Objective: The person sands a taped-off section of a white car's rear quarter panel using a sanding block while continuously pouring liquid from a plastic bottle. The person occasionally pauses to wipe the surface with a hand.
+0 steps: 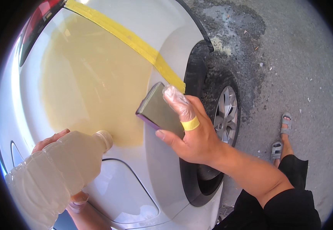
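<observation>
My left hand [50,140] is wrapped round a large clear plastic bottle [59,168] of cloudy liquid. The bottle lies tilted, its capped neck [104,141] pointing right over the car panel; most of the hand is hidden behind it. In my right hand [199,140] is a flat grey sanding block [164,111] with a purple edge, held between thumb and fingers. One finger wears a clear plastic wrap fastened with yellow tape [190,123]. Beneath the block, a tan patch [93,76] covers part of the silver-white car panel [158,168].
Yellow masking tape [124,36] runs along the patch's upper right side. A fuel flap [122,191] is below the patch, and a wheel [226,115] is to the right. A red tail light [39,17] is at upper left. Wet ground [231,30] lies beyond the wheel.
</observation>
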Available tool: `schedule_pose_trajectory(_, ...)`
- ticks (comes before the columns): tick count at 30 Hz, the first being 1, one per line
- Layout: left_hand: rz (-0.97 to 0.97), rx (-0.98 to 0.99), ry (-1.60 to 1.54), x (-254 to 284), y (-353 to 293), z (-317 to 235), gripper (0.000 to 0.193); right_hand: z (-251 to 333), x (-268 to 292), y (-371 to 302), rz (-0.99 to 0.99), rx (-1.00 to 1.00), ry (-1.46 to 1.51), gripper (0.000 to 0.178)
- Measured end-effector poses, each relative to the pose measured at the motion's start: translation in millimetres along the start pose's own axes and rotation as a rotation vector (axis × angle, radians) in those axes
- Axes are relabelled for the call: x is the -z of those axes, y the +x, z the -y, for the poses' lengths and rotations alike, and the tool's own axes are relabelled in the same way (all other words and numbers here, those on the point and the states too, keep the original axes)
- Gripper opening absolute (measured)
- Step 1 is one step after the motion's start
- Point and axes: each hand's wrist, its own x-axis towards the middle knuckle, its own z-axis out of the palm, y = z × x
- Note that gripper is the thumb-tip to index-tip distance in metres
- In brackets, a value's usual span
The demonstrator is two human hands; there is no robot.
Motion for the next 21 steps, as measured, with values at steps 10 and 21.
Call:
schedule_pose_trajectory(10,-0.020,0.074,-0.086,-5,1,-10,0.125,15,1,-27,0.058,0.027,0.012,0.077)
schedule_pose_trajectory(21,0.163,-0.095,-0.011,9,7,-4,0.117,17,62,-40,0.055,-0.613,0.653,0.072)
